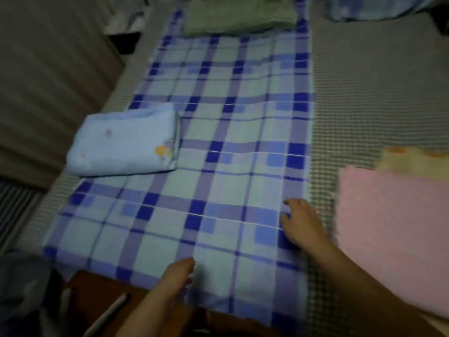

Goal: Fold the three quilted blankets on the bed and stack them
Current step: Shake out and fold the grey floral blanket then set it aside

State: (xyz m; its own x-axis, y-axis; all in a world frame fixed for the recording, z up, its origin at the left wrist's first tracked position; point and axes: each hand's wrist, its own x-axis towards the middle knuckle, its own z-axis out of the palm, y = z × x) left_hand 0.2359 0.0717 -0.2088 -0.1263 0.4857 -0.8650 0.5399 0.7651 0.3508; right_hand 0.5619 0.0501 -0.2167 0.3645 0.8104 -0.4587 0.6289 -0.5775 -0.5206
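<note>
A blue plaid blanket [218, 147] is being shown spread flat along the bed [369, 93], reaching from the near edge to the far end. The right hand [301, 223] is being rested on the blanket's near right border, fingers relaxed and slightly spread, nothing pinched. The left hand [178, 273] is being laid at the near edge, fingers straight and held together, pointing across the cloth; nothing is being gripped. A folded light-blue blanket [124, 142] is lying on the plaid blanket's left edge, partly over the bed. A folded green blanket [240, 15] is lying at the far end, on the plaid one. A pink cloth [393, 227] is lying to the right, well apart from the plaid, with a yellow cloth [413, 161] just behind it. The frame is blurred, so fine detail cannot be told.
</note>
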